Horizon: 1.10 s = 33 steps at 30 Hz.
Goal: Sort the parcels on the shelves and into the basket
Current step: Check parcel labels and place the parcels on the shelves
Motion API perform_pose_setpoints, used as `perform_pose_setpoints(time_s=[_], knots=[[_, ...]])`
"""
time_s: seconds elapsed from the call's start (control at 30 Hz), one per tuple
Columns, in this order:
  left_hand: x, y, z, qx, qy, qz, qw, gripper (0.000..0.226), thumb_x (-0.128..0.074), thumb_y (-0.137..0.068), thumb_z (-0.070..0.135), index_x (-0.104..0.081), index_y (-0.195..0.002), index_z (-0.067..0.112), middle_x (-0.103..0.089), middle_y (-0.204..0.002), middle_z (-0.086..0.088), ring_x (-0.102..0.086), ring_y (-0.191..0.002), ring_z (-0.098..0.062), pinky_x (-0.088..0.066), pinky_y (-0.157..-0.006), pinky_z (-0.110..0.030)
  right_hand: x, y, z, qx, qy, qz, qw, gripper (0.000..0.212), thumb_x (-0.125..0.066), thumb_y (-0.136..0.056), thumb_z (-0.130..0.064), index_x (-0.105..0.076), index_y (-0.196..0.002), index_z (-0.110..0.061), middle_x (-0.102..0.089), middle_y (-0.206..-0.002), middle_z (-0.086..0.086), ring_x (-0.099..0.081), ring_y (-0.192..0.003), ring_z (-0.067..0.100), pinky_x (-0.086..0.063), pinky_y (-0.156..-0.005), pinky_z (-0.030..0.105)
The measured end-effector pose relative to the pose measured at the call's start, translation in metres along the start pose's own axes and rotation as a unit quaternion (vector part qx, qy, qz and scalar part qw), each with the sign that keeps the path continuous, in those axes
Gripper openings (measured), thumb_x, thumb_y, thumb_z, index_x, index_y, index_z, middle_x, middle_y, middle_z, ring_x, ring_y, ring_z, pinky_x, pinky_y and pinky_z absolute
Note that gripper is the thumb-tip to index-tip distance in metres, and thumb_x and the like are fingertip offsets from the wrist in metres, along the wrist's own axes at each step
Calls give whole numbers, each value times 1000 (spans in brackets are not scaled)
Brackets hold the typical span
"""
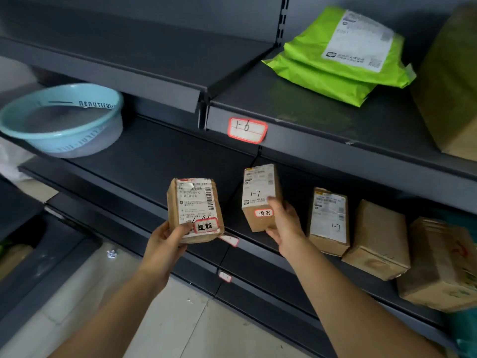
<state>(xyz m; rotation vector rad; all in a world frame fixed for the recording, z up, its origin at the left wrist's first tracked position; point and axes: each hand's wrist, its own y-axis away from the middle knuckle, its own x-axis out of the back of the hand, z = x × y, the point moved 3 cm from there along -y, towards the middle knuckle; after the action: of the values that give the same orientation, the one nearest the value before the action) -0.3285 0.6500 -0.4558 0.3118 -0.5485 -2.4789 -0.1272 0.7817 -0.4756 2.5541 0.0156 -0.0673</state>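
Note:
My left hand (165, 241) grips the lower end of a brown paper parcel (193, 205) with a white label and a red-framed sticker, held in front of the middle shelf. My right hand (284, 226) holds a small cardboard box (259, 187) marked 1-7, upright at the front of the middle shelf (154, 156). To its right stands another box marked 1-7 (329, 220), then two more cardboard boxes (379, 241). A light blue basket (62, 120) sits at the left end of that shelf.
Green mailer bags (340, 55) lie on the upper shelf above a tag reading 1-6 (247, 130). A large cardboard box (454, 81) stands at the far right of that shelf. Lower shelves and a pale tiled floor (180, 324) are below.

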Motion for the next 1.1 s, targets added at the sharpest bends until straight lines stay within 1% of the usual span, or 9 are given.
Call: perform_pose_setpoints(time_s=[0.13,0.3,0.37,0.43,0.5,0.53,0.63,0.87,1.1], knots=[[-1,-1,6,1,15,7,1000,12,-61,-89,22,-54,-99,24,-68,-104,-2,-65,-95,-13,-47,-84,-29,-15,0,6,-68,-66,-34,995,52,-61,-87,-44,-48,-133,-23,-58,-119,5,-55,-108,22,-44,-100,37],[-7,-6,13,-15,9,-10,1000,15,-59,-90,20,-56,-104,21,-68,-105,-2,-65,-94,-11,-48,-89,-29,0,6,2,56,173,47,982,64,-58,-88,-48,-39,-141,-20,-36,-142,12,-48,-121,30,-42,-92,32],[-12,-7,14,-21,2,-17,1000,16,-59,-90,21,-56,-106,22,-67,-107,-1,-63,-98,-12,-46,-95,-32,21,19,-12,202,317,120,919,58,-59,-90,-39,-42,-140,-15,-34,-142,14,-42,-126,30,-41,-91,31],[-20,-7,16,-27,-3,-24,999,14,-60,-90,23,-56,-104,25,-67,-109,0,-63,-101,-12,-45,-98,-33,42,33,-23,330,458,223,794,58,-65,-86,-30,-45,-137,-11,-38,-140,17,-39,-125,33,-43,-97,38],[-29,-7,19,-36,8,-34,999,18,-59,-90,23,-57,-108,23,-68,-110,0,-64,-102,-12,-46,-96,-31,58,30,-22,340,552,277,709,65,-69,-82,-30,-43,-138,-8,-37,-142,21,-37,-125,40,-41,-99,45],[-33,-7,20,-40,15,-37,998,22,-58,-90,23,-58,-112,20,-68,-110,0,-64,-102,-11,-47,-95,-30,65,25,-19,290,588,266,707,70,-66,-84,-34,-36,-142,-9,-29,-147,21,-31,-130,42,-36,-103,47],[-41,-7,24,-53,4,-46,998,35,-59,-90,25,-54,-123,16,-68,-113,1,-65,-103,-10,-47,-96,-29,79,9,-3,137,633,217,730,71,-50,-91,-50,-20,-147,-18,-6,-154,20,-14,-137,44,-23,-111,51],[-44,-2,26,-57,-2,-41,998,41,-60,-89,25,-50,-127,15,-67,-115,-1,-64,-104,-12,-46,-96,-31,77,11,-1,134,611,208,752,56,-58,-89,-40,-31,-135,-26,-17,-144,19,-28,-126,43,-37,-100,54],[-43,6,27,-66,-9,-47,997,39,-59,-89,24,-51,-127,15,-67,-114,-1,-65,-102,-11,-47,-95,-30,93,18,-6,99,226,160,956,91,-75,-74,-28,-20,-146,-18,-46,-134,12,-51,-115,30,-43,-84,32]])
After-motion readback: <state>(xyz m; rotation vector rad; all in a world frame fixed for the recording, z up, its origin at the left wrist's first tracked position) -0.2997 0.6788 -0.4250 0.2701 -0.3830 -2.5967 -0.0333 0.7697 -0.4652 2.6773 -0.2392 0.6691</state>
